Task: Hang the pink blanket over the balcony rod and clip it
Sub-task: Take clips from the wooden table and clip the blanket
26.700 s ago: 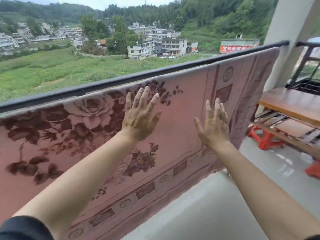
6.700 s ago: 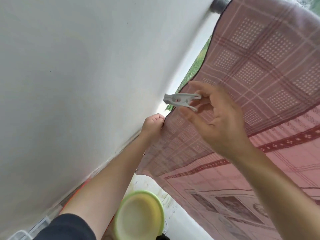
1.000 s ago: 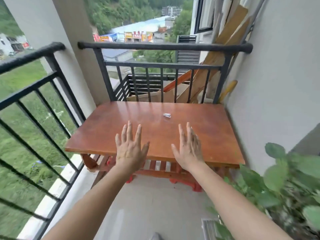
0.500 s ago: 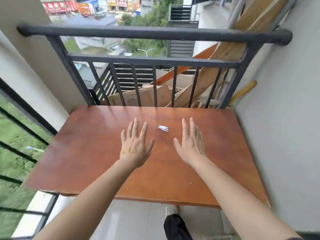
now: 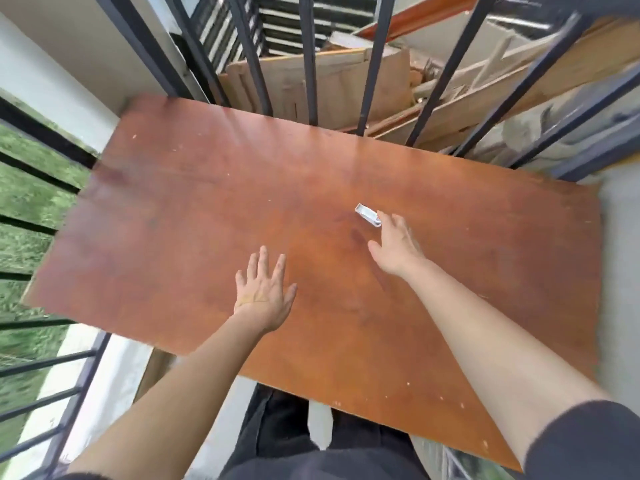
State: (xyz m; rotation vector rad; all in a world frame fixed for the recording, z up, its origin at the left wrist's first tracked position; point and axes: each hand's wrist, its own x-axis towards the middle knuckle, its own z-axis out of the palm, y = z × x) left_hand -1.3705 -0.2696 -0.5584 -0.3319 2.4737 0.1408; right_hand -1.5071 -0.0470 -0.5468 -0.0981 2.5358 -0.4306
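A small white clothes clip (image 5: 367, 214) lies on the reddish-brown wooden table (image 5: 194, 216), right of its middle. My right hand (image 5: 394, 245) stretches over the table with fingers extended, its fingertips touching the near end of the clip. My left hand (image 5: 264, 292) hovers flat over the table's middle with fingers spread, holding nothing. The pink blanket and the balcony rod it hangs on are out of view.
Black railing bars (image 5: 311, 57) rise right behind the table's far edge, and more railing (image 5: 45, 362) runs along the left over green grass. Stacked wooden boards (image 5: 346, 81) lie beyond the bars. A pale wall (image 5: 620, 271) borders the table's right side.
I have stepped up against the table and the view has tilted down. My right hand has reached forward to the clip; my left hand has stayed flat and open.
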